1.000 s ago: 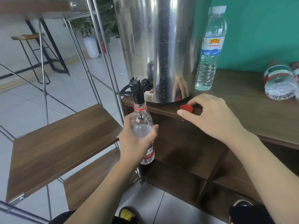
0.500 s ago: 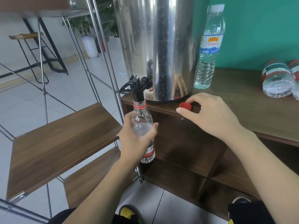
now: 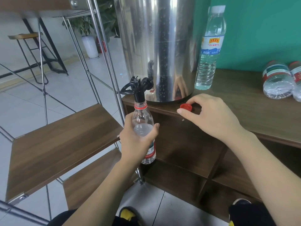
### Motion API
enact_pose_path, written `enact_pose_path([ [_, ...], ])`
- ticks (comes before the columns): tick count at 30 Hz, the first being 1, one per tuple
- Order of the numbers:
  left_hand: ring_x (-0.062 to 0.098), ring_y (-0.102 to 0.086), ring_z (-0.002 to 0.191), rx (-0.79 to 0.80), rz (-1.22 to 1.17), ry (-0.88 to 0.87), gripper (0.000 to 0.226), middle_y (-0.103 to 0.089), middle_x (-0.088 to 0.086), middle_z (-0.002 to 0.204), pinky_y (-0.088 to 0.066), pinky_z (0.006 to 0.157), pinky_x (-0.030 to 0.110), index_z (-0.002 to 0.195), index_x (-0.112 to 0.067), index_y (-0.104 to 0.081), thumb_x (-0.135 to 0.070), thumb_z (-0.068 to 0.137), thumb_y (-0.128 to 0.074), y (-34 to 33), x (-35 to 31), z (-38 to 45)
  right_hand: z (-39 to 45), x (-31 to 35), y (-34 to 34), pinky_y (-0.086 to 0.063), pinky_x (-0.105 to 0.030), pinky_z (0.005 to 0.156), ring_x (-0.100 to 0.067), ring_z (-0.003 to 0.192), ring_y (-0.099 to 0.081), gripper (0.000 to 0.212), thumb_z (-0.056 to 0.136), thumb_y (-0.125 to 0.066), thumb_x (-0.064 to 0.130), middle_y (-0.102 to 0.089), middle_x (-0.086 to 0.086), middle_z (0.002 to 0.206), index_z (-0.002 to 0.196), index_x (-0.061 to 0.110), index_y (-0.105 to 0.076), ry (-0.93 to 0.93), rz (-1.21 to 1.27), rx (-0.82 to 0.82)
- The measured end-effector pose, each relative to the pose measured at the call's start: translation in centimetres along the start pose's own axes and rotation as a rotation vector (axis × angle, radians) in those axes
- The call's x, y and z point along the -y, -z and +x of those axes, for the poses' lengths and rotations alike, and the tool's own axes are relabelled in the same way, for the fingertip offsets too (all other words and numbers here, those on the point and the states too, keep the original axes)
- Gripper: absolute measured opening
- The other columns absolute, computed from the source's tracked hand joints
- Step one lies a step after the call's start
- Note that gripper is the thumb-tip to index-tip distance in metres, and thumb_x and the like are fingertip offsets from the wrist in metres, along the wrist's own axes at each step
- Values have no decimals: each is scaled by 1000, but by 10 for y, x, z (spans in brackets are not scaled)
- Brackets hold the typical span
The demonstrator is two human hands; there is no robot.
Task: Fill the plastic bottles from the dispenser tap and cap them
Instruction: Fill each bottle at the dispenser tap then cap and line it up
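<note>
Head-worn view, forward and down

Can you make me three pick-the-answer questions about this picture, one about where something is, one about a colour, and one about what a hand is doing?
1. Where is the mouth of the bottle that the left hand holds?
A. Under the black tap
B. On the floor
C. Behind the tall bottle

2. What colour is the loose cap on the wooden shelf?
A. Blue
B. Red
C. Green

3. What is the right hand doing?
A. Turning the tap
B. Holding the tall bottle
C. Reaching round the cap on the shelf

Answers:
1. A, the open neck sits right at the tap's spout.
2. B, the cap by the steel dispenser is plainly red.
3. C, its fingers curve round the cap, though whether they pinch it cannot be told.
</note>
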State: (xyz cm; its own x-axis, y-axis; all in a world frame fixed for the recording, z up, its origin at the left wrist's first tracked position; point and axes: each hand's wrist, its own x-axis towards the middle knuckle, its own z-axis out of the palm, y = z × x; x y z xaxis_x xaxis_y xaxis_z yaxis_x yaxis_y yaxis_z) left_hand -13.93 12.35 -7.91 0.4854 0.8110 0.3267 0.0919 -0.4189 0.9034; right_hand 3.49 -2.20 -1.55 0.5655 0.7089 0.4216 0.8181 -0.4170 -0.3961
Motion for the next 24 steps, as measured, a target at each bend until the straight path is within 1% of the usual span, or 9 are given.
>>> enact_pose_path([
  [3, 6, -65, 108, 3, -9, 2, 68, -66, -13, 118, -55, 99, 34, 130, -25, -52, -47, 74, -83, 0, 1, 0, 0, 0, 0, -49, -32, 76, -11, 90, -59, 40, 87, -58, 69, -64, 12, 103, 100, 32, -68, 4, -3, 4],
  [7, 4, -65, 107, 1, -3, 3, 67, -65, -18, 115, -54, 96, 29, 129, -26, -52, -49, 75, -84, 0, 2, 0, 0, 0, 0, -51, -34, 79, -11, 92, -59, 40, 87, -57, 70, -64, 13, 104, 101, 34, -68, 17, 4, 11],
  [9, 6, -65, 107, 4, -6, 3, 67, -65, -16, 116, -54, 96, 30, 131, -24, -51, -45, 77, -85, -1, 2, 0, -1, 0, 0, -52, -35, 81, -11, 93, -59, 42, 86, -57, 71, -65, 14, 105, 103, 34, -69, 25, 4, 10],
  [11, 7, -65, 108, 0, -7, -2, 71, -66, -13, 118, -54, 97, 31, 131, -24, -51, -51, 73, -82, -1, 1, 0, -1, 0, 0, -53, -36, 82, -10, 94, -59, 43, 85, -57, 71, -65, 14, 106, 104, 34, -69, 27, 7, 12],
  [14, 5, -65, 107, -6, -8, -5, 70, -67, -16, 115, -55, 96, 31, 129, -25, -52, -53, 71, -79, -1, 1, 0, -1, -1, 0, -53, -37, 84, -10, 95, -59, 44, 84, -57, 72, -65, 15, 107, 104, 35, -70, 31, 9, 11],
  [17, 4, -65, 107, -4, -5, -1, 66, -66, -18, 114, -55, 97, 32, 128, -26, -52, -48, 75, -83, 0, 2, 0, 0, -2, 1, -54, -38, 85, -10, 96, -60, 45, 84, -58, 72, -65, 15, 108, 105, 34, -70, 31, 9, 11],
  [21, 2, -65, 105, -5, 2, -1, 65, -66, -18, 113, -55, 94, 28, 128, -25, -52, -46, 75, -84, 0, 2, 0, 0, -3, 0, -54, -38, 86, -10, 97, -59, 46, 83, -60, 72, -64, 16, 109, 107, 35, -70, 33, 7, 20],
  [24, 7, -65, 107, -7, 4, 4, 69, -67, -11, 117, -56, 98, 35, 129, -23, -52, -50, 73, -83, 0, 0, 0, 0, -4, 0, -53, -39, 86, -9, 97, -59, 44, 83, -61, 71, -64, 17, 109, 107, 35, -70, 31, 22, 20],
])
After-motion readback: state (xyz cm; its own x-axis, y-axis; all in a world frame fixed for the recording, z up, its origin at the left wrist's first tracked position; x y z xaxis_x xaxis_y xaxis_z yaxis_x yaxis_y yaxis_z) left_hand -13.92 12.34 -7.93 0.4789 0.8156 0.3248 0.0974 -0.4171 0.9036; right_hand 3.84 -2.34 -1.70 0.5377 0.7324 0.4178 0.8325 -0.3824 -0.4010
